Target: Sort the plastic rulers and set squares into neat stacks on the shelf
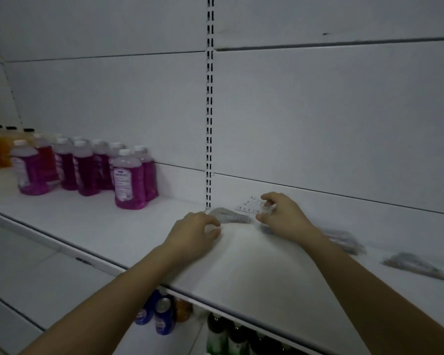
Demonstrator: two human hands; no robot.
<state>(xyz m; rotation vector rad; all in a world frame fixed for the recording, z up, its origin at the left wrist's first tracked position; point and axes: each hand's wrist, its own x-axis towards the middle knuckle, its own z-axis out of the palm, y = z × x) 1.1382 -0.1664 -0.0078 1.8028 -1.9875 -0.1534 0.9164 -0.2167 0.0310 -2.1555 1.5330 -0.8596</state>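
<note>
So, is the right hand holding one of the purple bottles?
No, the right hand pinches a clear set square on the shelf, while the purple bottles stand far to its left.

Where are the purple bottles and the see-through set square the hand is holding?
purple bottles (pixel 128 180): head view, label of the front bottle.
set square (pixel 250 206): head view, its numbered edge.
right hand (pixel 282 211): head view, its back.

stack under my left hand (pixel 194 233): motion-blurred grey pile (pixel 230 216), count unreadable
set square (pixel 254 207) in my right hand (pixel 282 213): far corner covered by my fingers
right-side piles (pixel 344 240): smeared, rulers or set squares I cannot tell
lower shelf bottles (pixel 231 336): cut off by the shelf (pixel 241 265) edge
bottle labels (pixel 123 183): print too small
</note>
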